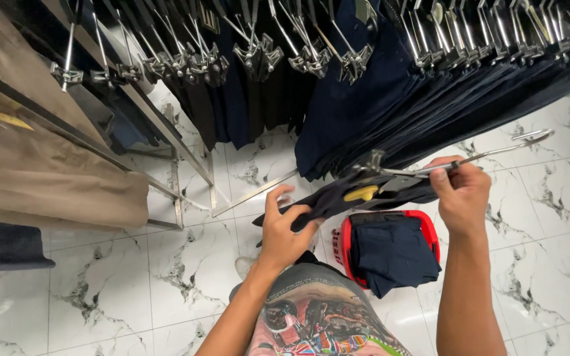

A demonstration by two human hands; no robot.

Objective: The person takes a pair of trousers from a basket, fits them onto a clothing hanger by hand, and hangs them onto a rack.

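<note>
My right hand (462, 192) grips the metal stem of a clip hanger (489, 153), its hook pointing right. Dark navy folded trousers (338, 196) hang from the hanger's clips, with a yellow tag (360, 193) on them. My left hand (284, 229) holds the left end of these trousers from below, fingers curled over the cloth. Both hands are in front of a rack of navy trousers (390, 99) on metal clip hangers.
A red basket (346, 245) with dark folded cloth (394, 254) stands on the white marble floor (133, 277) below my hands. Tan garments (41, 171) hang at the left. A metal rack frame (196, 168) crosses the left middle.
</note>
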